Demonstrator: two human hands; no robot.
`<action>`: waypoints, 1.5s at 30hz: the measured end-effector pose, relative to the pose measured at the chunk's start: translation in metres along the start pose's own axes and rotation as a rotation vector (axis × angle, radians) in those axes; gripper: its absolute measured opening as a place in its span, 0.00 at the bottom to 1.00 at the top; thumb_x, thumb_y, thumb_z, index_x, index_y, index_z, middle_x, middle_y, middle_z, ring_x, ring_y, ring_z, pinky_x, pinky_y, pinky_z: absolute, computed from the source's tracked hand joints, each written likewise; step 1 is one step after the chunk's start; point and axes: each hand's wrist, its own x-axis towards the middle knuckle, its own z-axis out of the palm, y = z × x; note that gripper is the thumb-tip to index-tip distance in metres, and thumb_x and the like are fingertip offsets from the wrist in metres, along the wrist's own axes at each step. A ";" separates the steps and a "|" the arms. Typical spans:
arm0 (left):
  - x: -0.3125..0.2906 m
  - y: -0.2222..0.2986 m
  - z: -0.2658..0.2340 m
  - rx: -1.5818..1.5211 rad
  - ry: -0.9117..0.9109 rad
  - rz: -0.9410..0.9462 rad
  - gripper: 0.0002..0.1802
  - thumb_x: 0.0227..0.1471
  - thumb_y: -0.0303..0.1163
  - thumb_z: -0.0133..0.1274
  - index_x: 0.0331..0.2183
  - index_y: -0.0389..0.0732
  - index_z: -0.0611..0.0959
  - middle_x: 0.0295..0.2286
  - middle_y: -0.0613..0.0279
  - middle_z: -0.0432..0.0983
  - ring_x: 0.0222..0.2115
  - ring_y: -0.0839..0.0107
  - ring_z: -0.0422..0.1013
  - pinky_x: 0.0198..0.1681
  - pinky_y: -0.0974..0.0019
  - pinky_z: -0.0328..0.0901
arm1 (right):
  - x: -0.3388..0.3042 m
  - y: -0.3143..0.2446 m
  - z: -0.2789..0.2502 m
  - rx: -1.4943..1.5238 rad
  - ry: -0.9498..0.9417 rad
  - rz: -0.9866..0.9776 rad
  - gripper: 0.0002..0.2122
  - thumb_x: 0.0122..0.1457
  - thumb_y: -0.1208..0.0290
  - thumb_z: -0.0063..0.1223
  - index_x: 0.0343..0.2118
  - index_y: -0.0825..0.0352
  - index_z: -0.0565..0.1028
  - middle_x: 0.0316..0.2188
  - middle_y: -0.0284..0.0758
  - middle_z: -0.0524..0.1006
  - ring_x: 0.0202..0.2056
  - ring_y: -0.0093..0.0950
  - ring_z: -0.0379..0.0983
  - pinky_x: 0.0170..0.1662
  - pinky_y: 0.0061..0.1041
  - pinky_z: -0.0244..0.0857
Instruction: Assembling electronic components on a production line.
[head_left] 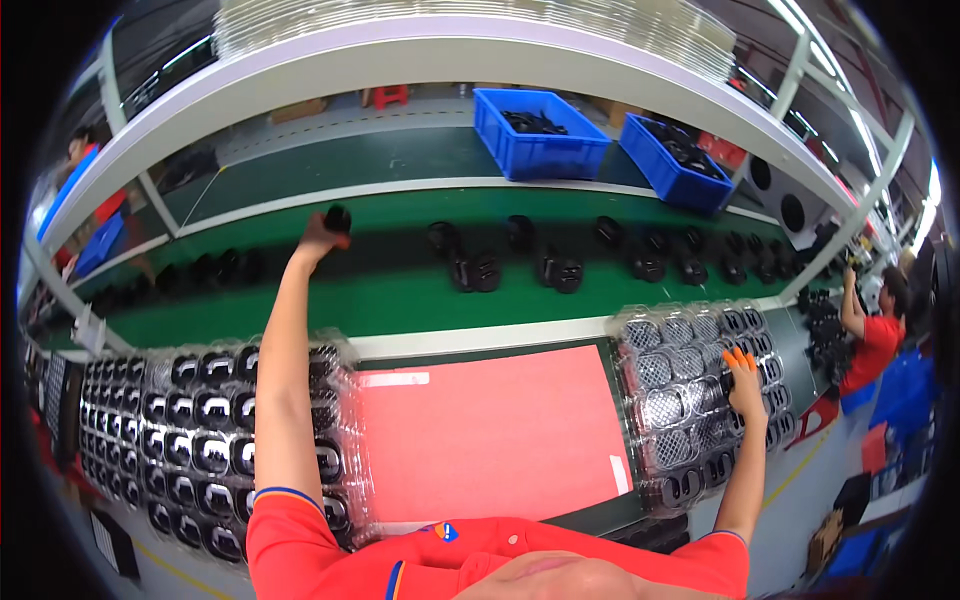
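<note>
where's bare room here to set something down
Mostly bare: the pink mat, between left trays and right tray, with two white strips. Also the dark green shelf just left of the blue bins. Crowded: those trays, and the belt toward its right, with black parts.

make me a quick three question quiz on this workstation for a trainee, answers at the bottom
1. True or false: the left hand is empty.

2. What colour are the two crates beyond the green conveyor belt?
A) grey
B) blue
C) yellow

3. Fill in the blank: the right hand is at a clear plastic ____ to the right of the pinkish-red mat.

Key:
1. False; it holds a black part, blurred in this view.
2. B
3. tray
</note>
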 end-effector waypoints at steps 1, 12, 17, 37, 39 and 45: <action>-0.005 0.023 0.007 -0.152 -0.010 -0.053 0.33 0.25 0.29 0.65 0.39 0.38 0.71 0.32 0.58 0.72 0.35 0.65 0.70 0.37 0.62 0.67 | -0.006 0.008 0.002 0.106 0.007 -0.018 0.30 0.36 0.93 0.42 0.47 0.63 0.70 0.52 0.42 0.65 0.59 0.45 0.51 0.58 0.36 0.50; -0.097 0.089 0.041 -1.086 -0.297 -0.312 0.13 0.51 0.30 0.51 0.40 0.38 0.71 0.33 0.53 0.75 0.32 0.60 0.76 0.16 0.75 0.62 | 0.074 -0.027 -0.016 1.021 0.495 0.234 0.14 0.51 0.83 0.42 0.42 0.66 0.66 0.32 0.35 0.72 0.30 0.24 0.71 0.28 0.21 0.67; -0.113 0.077 0.047 -1.073 -0.491 -0.276 0.29 0.58 0.52 0.27 0.42 0.39 0.73 0.33 0.51 0.76 0.30 0.61 0.75 0.21 0.70 0.65 | 0.138 -0.216 -0.037 1.586 0.059 0.086 0.20 0.53 0.81 0.40 0.51 0.67 0.63 0.38 0.46 0.74 0.35 0.34 0.75 0.26 0.21 0.71; -0.124 0.074 0.065 -0.183 -0.129 0.124 0.33 0.39 0.33 0.63 0.46 0.27 0.70 0.39 0.47 0.72 0.39 0.64 0.72 0.43 0.66 0.67 | 0.150 -0.521 0.045 2.129 -0.397 -0.160 0.23 0.62 0.75 0.36 0.59 0.58 0.48 0.51 0.43 0.62 0.48 0.34 0.67 0.45 0.34 0.70; -0.124 0.072 0.065 -0.140 -0.168 0.132 0.34 0.40 0.33 0.62 0.48 0.29 0.69 0.40 0.49 0.71 0.39 0.65 0.71 0.43 0.66 0.66 | 0.150 -0.521 0.042 2.121 -0.385 -0.159 0.22 0.63 0.73 0.35 0.59 0.57 0.48 0.49 0.43 0.63 0.49 0.34 0.66 0.47 0.37 0.68; -0.130 0.074 0.063 -0.045 -0.165 0.306 0.36 0.41 0.32 0.61 0.51 0.31 0.67 0.42 0.51 0.67 0.41 0.63 0.69 0.45 0.65 0.65 | 0.156 -0.514 0.045 2.262 -0.482 -0.137 0.23 0.60 0.80 0.33 0.57 0.56 0.50 0.54 0.44 0.59 0.52 0.34 0.63 0.47 0.38 0.68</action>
